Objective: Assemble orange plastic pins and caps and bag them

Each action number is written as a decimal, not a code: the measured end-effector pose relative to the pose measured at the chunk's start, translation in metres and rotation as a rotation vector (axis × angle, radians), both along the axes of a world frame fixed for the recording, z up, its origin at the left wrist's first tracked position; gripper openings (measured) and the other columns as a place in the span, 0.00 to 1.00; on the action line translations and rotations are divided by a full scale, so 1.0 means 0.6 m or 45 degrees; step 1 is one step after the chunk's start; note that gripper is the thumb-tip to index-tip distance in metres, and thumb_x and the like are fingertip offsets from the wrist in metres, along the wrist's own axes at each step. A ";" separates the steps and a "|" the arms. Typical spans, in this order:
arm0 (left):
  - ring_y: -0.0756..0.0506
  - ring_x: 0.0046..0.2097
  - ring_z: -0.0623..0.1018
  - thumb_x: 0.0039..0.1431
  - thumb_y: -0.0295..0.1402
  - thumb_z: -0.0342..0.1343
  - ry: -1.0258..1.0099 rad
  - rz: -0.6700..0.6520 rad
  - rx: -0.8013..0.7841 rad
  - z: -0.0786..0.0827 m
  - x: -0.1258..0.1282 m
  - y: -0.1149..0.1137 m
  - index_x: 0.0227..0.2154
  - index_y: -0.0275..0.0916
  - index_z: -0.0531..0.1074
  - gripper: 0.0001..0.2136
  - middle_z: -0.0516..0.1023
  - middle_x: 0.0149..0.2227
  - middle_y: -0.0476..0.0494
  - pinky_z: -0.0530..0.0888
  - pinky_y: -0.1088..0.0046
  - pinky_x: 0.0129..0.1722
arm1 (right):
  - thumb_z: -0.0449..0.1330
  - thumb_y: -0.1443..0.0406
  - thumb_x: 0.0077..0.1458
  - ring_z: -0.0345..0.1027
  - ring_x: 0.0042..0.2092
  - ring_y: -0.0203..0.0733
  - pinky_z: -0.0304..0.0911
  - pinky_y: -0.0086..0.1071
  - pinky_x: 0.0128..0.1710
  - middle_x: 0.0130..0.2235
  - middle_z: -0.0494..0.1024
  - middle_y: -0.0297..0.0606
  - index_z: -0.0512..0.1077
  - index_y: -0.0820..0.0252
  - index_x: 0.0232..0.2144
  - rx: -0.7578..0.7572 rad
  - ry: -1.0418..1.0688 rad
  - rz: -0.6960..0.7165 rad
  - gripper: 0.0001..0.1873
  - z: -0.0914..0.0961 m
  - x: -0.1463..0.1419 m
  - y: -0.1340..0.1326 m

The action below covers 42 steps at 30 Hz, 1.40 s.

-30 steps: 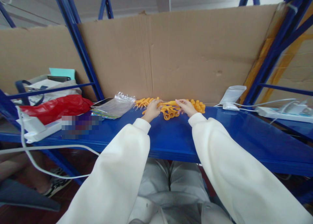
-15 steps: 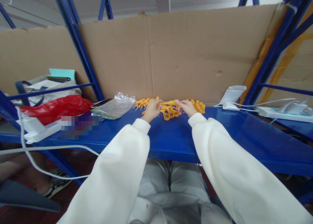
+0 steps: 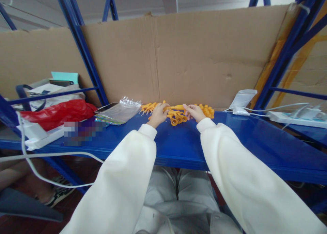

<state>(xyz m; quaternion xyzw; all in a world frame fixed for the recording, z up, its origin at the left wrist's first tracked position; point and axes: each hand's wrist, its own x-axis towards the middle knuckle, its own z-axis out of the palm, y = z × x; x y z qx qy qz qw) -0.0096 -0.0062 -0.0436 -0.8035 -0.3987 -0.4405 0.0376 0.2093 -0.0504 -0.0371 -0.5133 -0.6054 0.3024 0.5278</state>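
A slender orange plastic piece (image 3: 177,107) spans the space between my two hands above the blue shelf. My left hand (image 3: 158,115) has its fingers closed around the piece's left end. At the other end, my right hand (image 3: 194,112) pinches it between thumb and fingers. Below it lie several orange parts with round cup-like ends (image 3: 179,119). More orange pieces with finger-like branches (image 3: 149,107) and small metal chains rest left of my left hand. Beyond my right hand is a pile of orange knobbed parts (image 3: 208,110), partly hidden by that hand.
A cardboard panel (image 3: 199,57) stands behind the blue shelf (image 3: 181,143). Clear plastic bags (image 3: 120,112) and a red bag (image 3: 61,113) lie left. White power strips (image 3: 297,118) with cables sit right and left. Another person's leg and shoe (image 3: 60,195) show lower left.
My left hand's fingers have shifted slightly at the piece's left end. The right hand and the surrounding parts look nearly the same.
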 end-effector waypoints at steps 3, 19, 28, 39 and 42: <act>0.41 0.46 0.79 0.59 0.26 0.56 -0.012 0.001 -0.001 -0.002 -0.001 0.005 0.44 0.41 0.77 0.11 0.81 0.42 0.42 0.75 0.59 0.54 | 0.72 0.49 0.51 0.72 0.24 0.35 0.68 0.32 0.26 0.36 0.81 0.35 0.72 0.54 0.42 0.065 0.042 0.017 0.23 0.002 -0.003 0.001; 0.40 0.47 0.78 0.58 0.25 0.55 -0.016 0.024 0.003 -0.003 -0.003 0.009 0.42 0.41 0.77 0.11 0.80 0.42 0.42 0.74 0.58 0.55 | 0.77 0.53 0.44 0.79 0.44 0.45 0.77 0.38 0.42 0.52 0.79 0.49 0.72 0.59 0.54 0.126 -0.052 0.058 0.37 -0.017 0.008 0.020; 0.40 0.50 0.78 0.59 0.24 0.53 -0.043 0.051 -0.017 -0.011 -0.006 0.023 0.45 0.41 0.77 0.14 0.80 0.43 0.41 0.73 0.57 0.59 | 0.77 0.57 0.43 0.55 0.71 0.63 0.58 0.60 0.66 0.73 0.56 0.59 0.47 0.56 0.75 0.103 -0.221 0.087 0.65 -0.036 0.013 0.029; 0.40 0.51 0.82 0.62 0.26 0.53 0.449 0.127 -0.180 0.041 -0.022 0.071 0.50 0.42 0.80 0.16 0.84 0.49 0.39 0.76 0.67 0.53 | 0.63 0.67 0.55 0.77 0.49 0.45 0.71 0.49 0.58 0.55 0.78 0.48 0.69 0.57 0.60 0.282 -0.254 -0.143 0.29 -0.039 0.025 0.050; 0.42 0.53 0.82 0.64 0.29 0.54 0.823 0.137 -0.263 0.058 -0.012 0.082 0.52 0.46 0.79 0.16 0.84 0.51 0.43 0.75 0.70 0.54 | 0.60 0.69 0.56 0.77 0.49 0.45 0.71 0.49 0.58 0.54 0.79 0.48 0.70 0.58 0.59 0.285 -0.372 -0.163 0.27 -0.043 0.026 0.052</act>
